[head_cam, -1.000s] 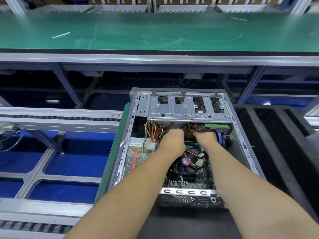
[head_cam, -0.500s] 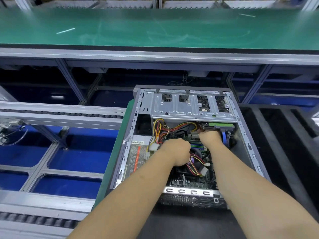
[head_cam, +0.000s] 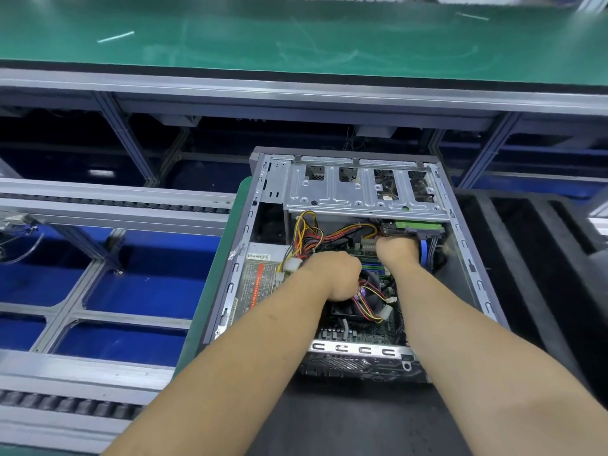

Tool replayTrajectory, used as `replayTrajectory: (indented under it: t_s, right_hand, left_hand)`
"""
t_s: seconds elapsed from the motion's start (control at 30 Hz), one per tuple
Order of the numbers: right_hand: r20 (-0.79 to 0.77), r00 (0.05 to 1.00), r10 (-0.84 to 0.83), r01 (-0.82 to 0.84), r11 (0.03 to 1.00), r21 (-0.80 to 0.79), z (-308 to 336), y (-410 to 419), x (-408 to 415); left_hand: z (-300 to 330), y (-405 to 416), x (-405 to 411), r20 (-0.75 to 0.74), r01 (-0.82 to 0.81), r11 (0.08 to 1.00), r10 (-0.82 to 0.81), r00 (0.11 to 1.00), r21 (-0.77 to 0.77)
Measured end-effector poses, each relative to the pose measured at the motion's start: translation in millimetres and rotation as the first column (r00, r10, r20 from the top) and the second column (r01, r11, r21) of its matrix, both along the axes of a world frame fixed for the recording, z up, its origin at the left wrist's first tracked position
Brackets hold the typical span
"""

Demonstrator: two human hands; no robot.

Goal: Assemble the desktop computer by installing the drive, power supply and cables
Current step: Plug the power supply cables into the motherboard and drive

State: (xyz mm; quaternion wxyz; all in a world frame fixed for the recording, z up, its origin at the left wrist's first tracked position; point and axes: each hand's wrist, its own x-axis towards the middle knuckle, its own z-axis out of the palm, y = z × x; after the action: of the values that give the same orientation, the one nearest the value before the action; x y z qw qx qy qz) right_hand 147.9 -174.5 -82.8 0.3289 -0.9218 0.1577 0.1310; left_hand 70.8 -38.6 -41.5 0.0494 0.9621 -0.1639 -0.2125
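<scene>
Steel case (head_cam: 345, 189) hides both hands' fingers: left hand (head_cam: 332, 274), right hand (head_cam: 396, 251), grips unreadable among cables (head_cam: 345, 233).

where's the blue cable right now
In the head view the blue cable runs down the right side inside the open computer case, just right of the right hand and below the green-edged drive.

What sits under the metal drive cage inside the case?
Under the drive cage: colored wires, a green-edged drive, blue cable. The right hand hides whatever its fingers touch.
</scene>
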Motion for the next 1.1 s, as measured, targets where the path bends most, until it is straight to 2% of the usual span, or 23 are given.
replayTrajectory:
  t_s: [0.1, 0.23, 0.4, 0.5, 0.57, 0.67, 0.83, 1.1]
  right_hand:
    - [-0.002, 1.000, -0.025, 0.025, 0.999, 0.020, -2.1, -0.1, 3.2]
    - [-0.010, 0.999, 0.040, -0.040, 0.999, -0.022, 1.8, 1.7, 3.0]
    - [0.010, 0.990, 0.144, -0.141, 0.976, -0.164, 4.6, 1.3, 1.3]
    - [-0.045, 0.962, 0.270, -0.272, 0.918, -0.289, 9.8, 1.0, -1.2]
    - [-0.088, 0.935, 0.344, -0.350, 0.844, -0.406, 12.9, 1.1, -3.5]
    - [-0.099, 0.910, 0.402, -0.397, 0.779, -0.485, 14.2, 0.6, -4.4]
    - [-0.142, 0.892, 0.428, -0.438, 0.748, -0.499, 12.6, -1.9, -2.7]
    - [-0.043, 0.940, 0.339, -0.330, 0.867, -0.375, 17.4, 1.3, -9.9]
  left_hand:
    - [-1.3, 0.0, 1.2, 0.019, -0.002, 1.000, 0.002, 1.000, -0.005]
    - [-1.4, 0.5, 0.9, 0.020, -0.009, 1.000, 0.009, 1.000, -0.011]
    - [0.5, -0.2, -0.8, 0.042, -0.009, 1.000, 0.009, 0.999, -0.007]
    - [1.5, -0.1, -1.1, 0.033, -0.004, 1.000, 0.004, 0.999, -0.003]
    - [1.7, -0.4, -1.4, 0.032, -0.002, 1.000, 0.002, 0.999, 0.001]
    - [1.5, -0.9, -1.6, 0.028, 0.006, 1.000, -0.006, 1.000, 0.008]
    - [-0.2, -0.9, -0.4, 0.033, 0.015, 1.000, -0.015, 0.999, 0.014]
    - [-1.2, -0.9, -0.2, 0.034, 0.011, 1.000, -0.011, 0.999, 0.015]
